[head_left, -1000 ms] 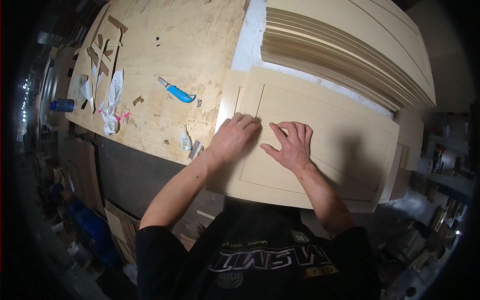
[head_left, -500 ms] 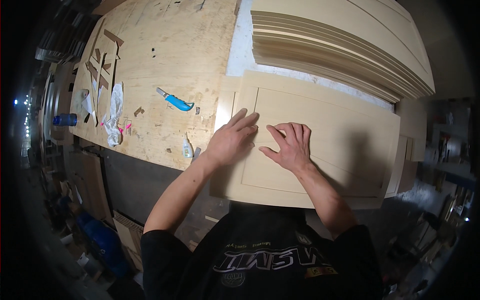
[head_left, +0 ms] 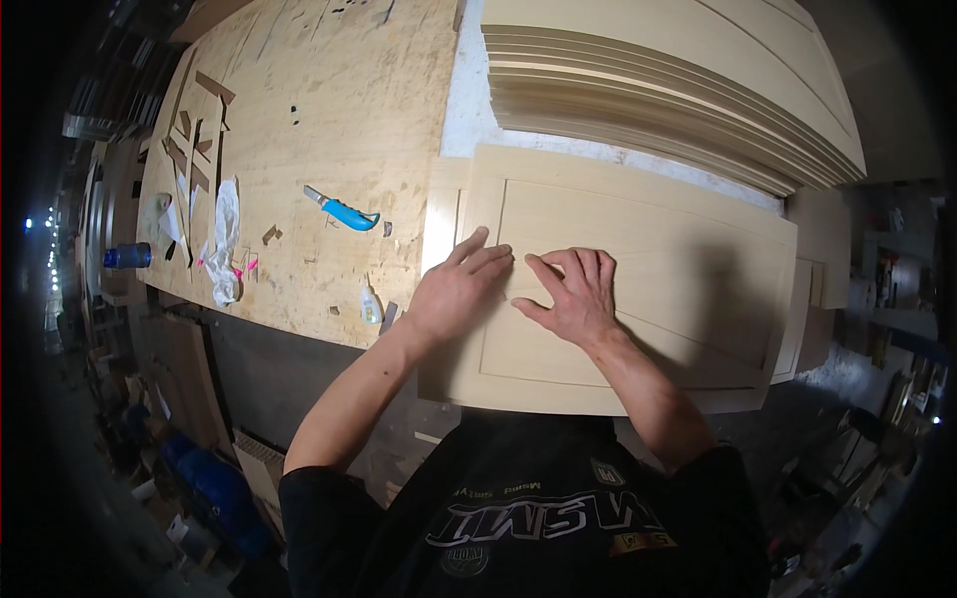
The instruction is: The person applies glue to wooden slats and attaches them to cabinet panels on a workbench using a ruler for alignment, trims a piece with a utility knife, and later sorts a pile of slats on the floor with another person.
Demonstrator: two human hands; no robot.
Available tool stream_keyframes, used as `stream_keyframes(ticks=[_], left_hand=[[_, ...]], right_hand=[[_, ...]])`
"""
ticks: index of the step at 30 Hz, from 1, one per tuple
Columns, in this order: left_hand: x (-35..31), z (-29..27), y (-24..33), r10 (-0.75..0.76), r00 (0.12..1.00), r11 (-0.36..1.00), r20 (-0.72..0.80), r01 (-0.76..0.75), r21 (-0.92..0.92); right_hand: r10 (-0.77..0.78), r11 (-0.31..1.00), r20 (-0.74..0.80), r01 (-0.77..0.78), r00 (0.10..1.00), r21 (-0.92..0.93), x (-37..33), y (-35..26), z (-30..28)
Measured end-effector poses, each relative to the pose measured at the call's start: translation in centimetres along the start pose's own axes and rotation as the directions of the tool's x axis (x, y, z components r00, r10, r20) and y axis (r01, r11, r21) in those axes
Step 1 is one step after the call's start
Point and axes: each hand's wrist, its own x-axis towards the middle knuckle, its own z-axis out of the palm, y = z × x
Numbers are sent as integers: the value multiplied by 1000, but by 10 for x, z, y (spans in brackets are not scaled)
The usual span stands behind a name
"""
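Note:
A pale wood cabinet door panel with a grooved rectangular border lies flat in front of me. My left hand rests over its left border, fingers stretched toward the groove and nothing visibly held. Just to the right, my right hand lies on the panel's inner field, thumb and index finger spread apart, with no object showing in it. The fingertips of both hands sit close together without touching. Under the left edge of this panel, part of another pale panel sticks out.
Beyond the panel stands a stack of similar panels. On the plywood table to the left lie a blue-handled knife, a small white glue bottle, crumpled white paper and several thin wood strips. A blue container sits at its left edge.
The view has shifted slightly, so the table things appear a little lower and further left. Both hands stay on the panel, with only small finger movements.

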Motion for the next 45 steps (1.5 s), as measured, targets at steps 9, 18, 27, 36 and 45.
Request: stream_keyframes(ticks=[9,18,27,36,45], left_hand=[[4,-2,7,-17,997,999,73,13,51],[14,15,2,-8,997,1000,78,9,-11],[9,5,9,93,994,990,59,-98,103],[16,9,16,121,988,978,97,-136,161],[12,7,14,163,984,977,75,-171,126]], right_hand=[[-20,1000,-18,20,1000,23,0,1,-4],[102,994,-159,-106,982,-15,-30,20,-15],[553,657,-443,-696,706,-290,-196,158,-130],[776,482,-383,-863,501,-153,-269,229,-180],[875,388,-301,-921,379,-30,-274,234,-189]])
